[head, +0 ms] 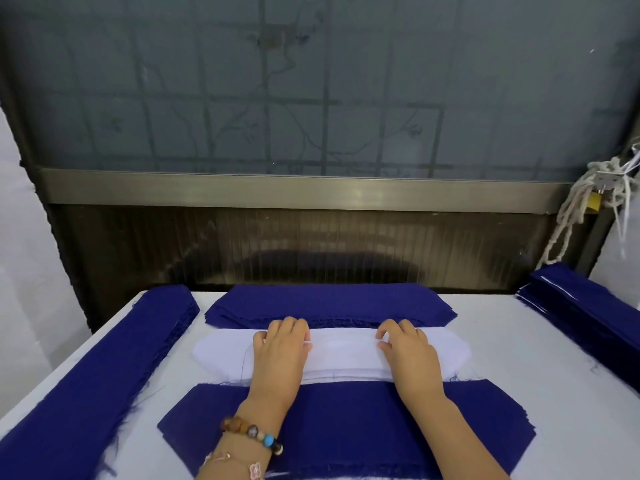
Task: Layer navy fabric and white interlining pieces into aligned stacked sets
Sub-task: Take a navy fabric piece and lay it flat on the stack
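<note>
So, the white interlining stack (341, 355) sits mid-table, long with tapered ends, between a navy stack (329, 304) at the far edge and another navy pile (346, 424) at the near edge. The left hand (280, 355) and right hand (408, 356) rest on it with fingers bent; can't tell if they're pinching a sheet. White table (519, 358), frosted window (311, 81) behind.
</note>
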A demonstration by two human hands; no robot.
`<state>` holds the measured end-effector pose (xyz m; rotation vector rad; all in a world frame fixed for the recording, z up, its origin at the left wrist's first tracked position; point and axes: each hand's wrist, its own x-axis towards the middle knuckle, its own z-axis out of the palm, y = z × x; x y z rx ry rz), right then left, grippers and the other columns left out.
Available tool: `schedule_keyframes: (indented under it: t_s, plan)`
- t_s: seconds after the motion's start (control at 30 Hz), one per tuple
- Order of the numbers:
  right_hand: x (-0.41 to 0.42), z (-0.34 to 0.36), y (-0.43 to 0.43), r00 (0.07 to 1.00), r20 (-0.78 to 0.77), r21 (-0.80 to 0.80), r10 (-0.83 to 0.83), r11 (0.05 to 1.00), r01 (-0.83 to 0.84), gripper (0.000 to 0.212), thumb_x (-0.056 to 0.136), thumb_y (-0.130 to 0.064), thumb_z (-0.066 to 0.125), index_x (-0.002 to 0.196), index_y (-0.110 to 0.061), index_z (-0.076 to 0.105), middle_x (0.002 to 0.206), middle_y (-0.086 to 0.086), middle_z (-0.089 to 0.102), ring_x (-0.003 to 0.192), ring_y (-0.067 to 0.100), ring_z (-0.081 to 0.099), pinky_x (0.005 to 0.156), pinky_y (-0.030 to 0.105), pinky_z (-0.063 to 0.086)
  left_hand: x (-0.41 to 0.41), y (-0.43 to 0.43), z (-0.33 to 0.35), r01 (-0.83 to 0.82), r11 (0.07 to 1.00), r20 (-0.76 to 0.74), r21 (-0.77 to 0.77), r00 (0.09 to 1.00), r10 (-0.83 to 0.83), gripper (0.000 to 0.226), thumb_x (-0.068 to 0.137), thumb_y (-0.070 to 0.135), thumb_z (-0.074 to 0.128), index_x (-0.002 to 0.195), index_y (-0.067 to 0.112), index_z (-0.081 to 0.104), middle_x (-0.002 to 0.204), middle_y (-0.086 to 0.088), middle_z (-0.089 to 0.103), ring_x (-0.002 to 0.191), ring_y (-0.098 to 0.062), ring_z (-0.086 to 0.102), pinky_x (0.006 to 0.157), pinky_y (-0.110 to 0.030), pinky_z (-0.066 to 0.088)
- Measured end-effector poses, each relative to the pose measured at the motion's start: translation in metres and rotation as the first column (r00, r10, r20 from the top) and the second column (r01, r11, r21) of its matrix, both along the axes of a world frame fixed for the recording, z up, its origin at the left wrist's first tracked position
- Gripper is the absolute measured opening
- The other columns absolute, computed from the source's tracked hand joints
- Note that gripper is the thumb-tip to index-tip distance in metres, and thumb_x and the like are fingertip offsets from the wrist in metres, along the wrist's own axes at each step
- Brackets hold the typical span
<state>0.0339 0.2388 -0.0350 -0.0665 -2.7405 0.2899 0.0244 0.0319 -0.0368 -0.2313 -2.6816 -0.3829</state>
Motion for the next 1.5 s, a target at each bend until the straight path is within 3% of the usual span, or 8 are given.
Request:
schedule_keyframes:
  t_s: [0.27, 0.47, 0.6, 0.7, 0.97, 1.07, 1.33, 1.5]
  plan:
    - [0.0, -0.001, 0.0, 0.998, -0.058, -0.002, -0.025, 1.0, 0.025, 0.018, 0.098, -0.025, 0.048, 0.116, -0.028, 0.048, 0.117, -0.005, 0.047, 0.101, 0.011, 0.044, 0.082, 0.019, 0.042, 0.009, -0.003, 0.007, 0.091, 0.995, -0.03, 0.042, 0.995, -0.09, 0.014, 0.094, 0.023, 0.051, 0.092, 0.034, 0.042, 0.087, 0.016, 0.052, 0.087, -0.004, 0.045, 0.1, -0.021, 0.02]
    - [-0.002, -0.005, 0.0, 0.996, -0.08, 0.016, 0.027, 1.0, -0.026, 0.051, 0.097, -0.026, 0.051, 0.142, -0.042, 0.033, 0.142, -0.009, 0.035, 0.132, 0.017, 0.028, 0.103, 0.029, 0.03, 0.011, -0.001, 0.011, 0.115, 0.993, -0.039, 0.006, 0.993, -0.114, 0.032, 0.092, 0.018, 0.051, 0.113, 0.043, 0.046, 0.1, 0.022, 0.042, 0.103, 0.0, 0.041, 0.111, -0.026, 0.009]
    - [-0.003, -0.006, 0.001, 0.998, -0.045, 0.056, 0.051, 0.997, -0.048, 0.036, 0.097, -0.023, 0.05, 0.125, -0.045, 0.047, 0.143, -0.014, 0.032, 0.136, 0.017, 0.021, 0.106, 0.03, 0.024, 0.01, -0.001, 0.01, 0.117, 0.992, -0.023, -0.048, 0.993, -0.118, 0.026, 0.091, 0.014, 0.054, 0.098, 0.04, 0.056, 0.097, 0.02, 0.036, 0.1, 0.0, 0.038, 0.115, -0.033, 0.01]
    - [-0.003, -0.008, 0.002, 0.996, -0.06, 0.02, 0.06, 0.998, -0.058, 0.023, 0.096, -0.022, 0.05, 0.111, -0.04, 0.052, 0.134, -0.016, 0.039, 0.133, 0.014, 0.022, 0.103, 0.029, 0.02, 0.011, -0.003, 0.008, 0.098, 0.995, -0.037, -0.023, 0.994, -0.099, 0.021, 0.088, 0.017, 0.058, 0.085, 0.038, 0.052, 0.094, 0.018, 0.037, 0.092, -0.001, 0.036, 0.115, -0.032, 0.011]
    - [-0.002, -0.002, 0.017, 1.0, -0.011, 0.026, -0.016, 1.0, 0.016, 0.022, 0.099, -0.032, 0.044, 0.12, -0.035, 0.048, 0.121, -0.012, 0.048, 0.121, 0.012, 0.035, 0.101, 0.031, 0.023, 0.006, -0.03, 0.005, 0.01, 0.984, 0.034, 0.177, 0.999, -0.016, 0.026, 0.079, 0.041, 0.061, 0.068, 0.032, 0.04, 0.078, 0.015, 0.049, 0.082, -0.004, 0.048, 0.111, -0.037, 0.016]
    - [-0.001, 0.001, 0.027, 0.996, 0.008, 0.021, -0.092, 0.996, 0.091, 0.023, 0.098, -0.034, 0.045, 0.121, -0.034, 0.048, 0.121, -0.011, 0.049, 0.121, 0.012, 0.036, 0.102, 0.033, 0.024, 0.003, -0.046, 0.005, -0.004, 0.976, 0.002, 0.216, 1.0, 0.003, 0.025, 0.078, 0.051, 0.064, 0.076, 0.037, 0.044, 0.074, 0.017, 0.052, 0.083, -0.001, 0.049, 0.111, -0.037, 0.011]
    - [0.005, 0.001, 0.062, 0.938, 0.04, -0.127, -0.344, 0.93, 0.346, 0.024, 0.098, -0.034, 0.047, 0.121, -0.032, 0.054, 0.123, -0.003, 0.055, 0.119, 0.02, 0.041, 0.099, 0.039, 0.028, -0.001, -0.078, 0.007, -0.304, 0.936, 0.094, 0.174, 0.952, 0.292, 0.019, 0.086, 0.057, 0.056, 0.091, 0.04, 0.054, 0.097, 0.016, 0.052, 0.107, -0.011, 0.048, 0.103, -0.045, 0.023]
    - [0.004, 0.001, 0.067, 0.898, 0.054, -0.2, -0.437, 0.876, 0.439, 0.024, 0.097, -0.033, 0.049, 0.121, -0.028, 0.055, 0.122, 0.0, 0.057, 0.116, 0.022, 0.043, 0.093, 0.038, 0.03, -0.001, -0.094, 0.006, -0.451, 0.847, 0.131, 0.28, 0.892, 0.432, 0.023, 0.091, 0.046, 0.056, 0.093, 0.023, 0.061, 0.097, 0.003, 0.063, 0.096, -0.023, 0.055, 0.085, -0.04, 0.032]
